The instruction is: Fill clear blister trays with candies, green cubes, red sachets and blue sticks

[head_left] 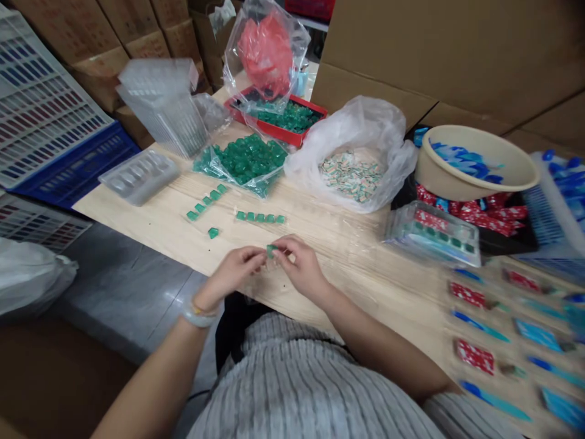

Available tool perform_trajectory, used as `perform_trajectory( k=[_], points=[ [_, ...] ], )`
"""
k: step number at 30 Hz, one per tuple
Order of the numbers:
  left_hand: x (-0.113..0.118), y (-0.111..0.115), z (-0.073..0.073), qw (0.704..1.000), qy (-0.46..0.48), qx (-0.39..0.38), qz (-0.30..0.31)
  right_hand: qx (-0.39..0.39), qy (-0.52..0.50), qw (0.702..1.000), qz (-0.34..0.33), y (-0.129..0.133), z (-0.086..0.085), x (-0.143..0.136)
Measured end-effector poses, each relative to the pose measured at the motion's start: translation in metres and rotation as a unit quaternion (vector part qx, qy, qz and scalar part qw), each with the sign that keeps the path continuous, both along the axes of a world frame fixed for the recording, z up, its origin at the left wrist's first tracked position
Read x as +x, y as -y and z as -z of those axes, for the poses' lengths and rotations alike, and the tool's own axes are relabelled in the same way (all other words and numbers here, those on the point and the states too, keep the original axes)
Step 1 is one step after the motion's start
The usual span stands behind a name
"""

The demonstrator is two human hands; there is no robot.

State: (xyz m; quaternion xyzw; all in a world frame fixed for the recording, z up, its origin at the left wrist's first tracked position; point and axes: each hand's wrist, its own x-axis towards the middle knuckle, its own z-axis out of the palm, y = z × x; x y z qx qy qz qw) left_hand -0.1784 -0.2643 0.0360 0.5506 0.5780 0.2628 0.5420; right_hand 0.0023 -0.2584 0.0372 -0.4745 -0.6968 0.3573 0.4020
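Over the table's front edge, my right hand (299, 265) pinches a small green translucent piece (271, 250) between thumb and fingers. Close on its left, my left hand (237, 268) is closed in a pinch; what it grips is blurred, with a faint clear plastic shape below the fingers. Just beyond the hands lie a row of green pieces in a clear strip (260, 217), a second slanting row (206, 202) and one loose green piece (213, 232). Farther back sits an open clear bag of green pieces (249, 160).
A white bag of small printed pieces (351, 177), a red tray (292, 135) and a stack of clear plastic trays (159, 103) stand behind. At right are a cream basin (475, 183), clear packs (434, 235) and rows of red packets (475, 355) with blue tools (496, 399).
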Motion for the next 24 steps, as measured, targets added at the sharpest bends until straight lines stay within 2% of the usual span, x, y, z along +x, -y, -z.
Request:
perform_trajectory(
  k=[1, 2, 3, 5, 7, 9, 11, 13, 15, 17, 19, 21, 24],
  points=[
    [-0.014, -0.006, 0.002, 0.997, -0.07, 0.043, -0.016, 0.003, 0.013, 1.0, 0.014, -0.004, -0.001, 0.01],
    [-0.028, -0.013, 0.006, 0.98, -0.159, 0.107, -0.056, 0.003, 0.031, 0.999, 0.023, -0.007, -0.001, 0.022],
    [-0.041, -0.019, 0.011, 0.949, -0.254, 0.167, -0.088, 0.0, 0.055, 0.998, 0.018, -0.009, 0.0, 0.033],
    [-0.059, -0.029, 0.025, 0.885, -0.391, 0.234, -0.094, 0.0, 0.115, 0.993, -0.04, -0.01, 0.003, 0.053],
    [-0.067, -0.034, 0.037, 0.856, -0.447, 0.25, -0.066, 0.012, 0.169, 0.979, -0.113, -0.008, 0.009, 0.062],
    [-0.07, -0.034, 0.043, 0.852, -0.45, 0.261, -0.059, 0.036, 0.215, 0.963, -0.156, -0.006, 0.017, 0.059],
    [-0.07, -0.03, 0.042, 0.856, -0.427, 0.281, -0.074, 0.055, 0.262, 0.946, -0.18, -0.008, 0.025, 0.051],
    [-0.067, -0.024, 0.034, 0.864, -0.392, 0.299, -0.102, 0.067, 0.303, 0.927, -0.208, -0.011, 0.032, 0.045],
    [-0.056, -0.015, 0.024, 0.887, -0.33, 0.287, -0.149, 0.075, 0.329, 0.914, -0.225, -0.015, 0.036, 0.044],
    [-0.035, -0.004, 0.014, 0.942, -0.194, 0.203, -0.186, 0.083, 0.334, 0.911, -0.226, -0.015, 0.035, 0.045],
    [-0.004, 0.008, 0.007, 0.983, 0.013, 0.051, -0.178, 0.092, 0.313, 0.924, -0.198, -0.01, 0.029, 0.046],
    [0.028, 0.018, 0.004, 0.966, 0.194, -0.088, -0.144, 0.099, 0.253, 0.95, -0.155, 0.0, 0.018, 0.044],
    [0.062, 0.028, 0.004, 0.919, 0.324, -0.19, -0.117, 0.082, 0.124, 0.981, -0.126, 0.018, 0.001, 0.036]
  ],
)
